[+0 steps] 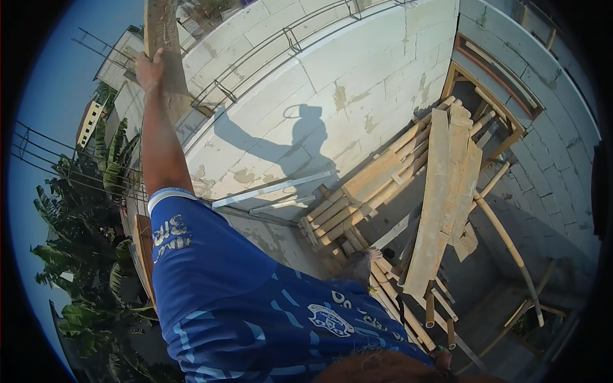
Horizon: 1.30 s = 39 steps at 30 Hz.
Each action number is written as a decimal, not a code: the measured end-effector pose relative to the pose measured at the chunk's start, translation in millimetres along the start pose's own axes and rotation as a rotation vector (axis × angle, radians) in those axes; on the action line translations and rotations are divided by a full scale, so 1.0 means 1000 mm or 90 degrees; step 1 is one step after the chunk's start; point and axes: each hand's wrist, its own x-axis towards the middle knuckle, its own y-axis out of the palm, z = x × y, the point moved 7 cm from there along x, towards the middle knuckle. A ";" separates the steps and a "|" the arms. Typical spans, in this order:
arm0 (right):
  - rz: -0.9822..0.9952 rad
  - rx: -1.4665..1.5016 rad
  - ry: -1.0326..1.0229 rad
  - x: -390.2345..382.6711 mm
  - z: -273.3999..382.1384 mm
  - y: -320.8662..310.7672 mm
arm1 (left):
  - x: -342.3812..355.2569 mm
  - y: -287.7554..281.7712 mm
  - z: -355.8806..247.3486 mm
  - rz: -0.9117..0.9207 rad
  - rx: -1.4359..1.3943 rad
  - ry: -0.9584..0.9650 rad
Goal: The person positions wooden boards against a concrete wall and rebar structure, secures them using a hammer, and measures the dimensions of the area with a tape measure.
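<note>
High on bamboo scaffold (pixel 357 191), left hand (pixel 150 69) fingers holding rough wooden post (pixel 163 38), pale block wall (pixel 332 83).

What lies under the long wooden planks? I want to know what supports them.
The planks rest across a bamboo platform. Below it, shadow and the bamboo hide whatever carries the platform.

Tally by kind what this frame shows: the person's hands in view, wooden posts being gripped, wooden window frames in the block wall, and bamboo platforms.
Hands in view: 1, the left hand, raised
Wooden posts gripped: 1, the post in that hand
Window frames: 1, the window frame in the block wall
Bamboo platforms: 1, the bamboo platform carrying planks
Total: 4
</note>
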 end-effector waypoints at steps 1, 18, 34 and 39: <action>0.005 0.005 -0.008 0.008 -0.002 0.002 | 0.007 -0.036 -0.008 -0.065 -0.100 0.007; 0.041 0.176 -0.431 -0.085 0.256 0.133 | -0.464 -0.104 -0.465 0.753 -1.186 -0.092; -0.005 0.349 -0.437 -0.067 0.135 0.066 | -0.901 -0.281 -0.549 1.405 -0.994 0.179; -0.187 0.284 -0.392 -0.068 0.086 0.066 | -0.932 -0.299 -0.552 1.299 -0.934 0.375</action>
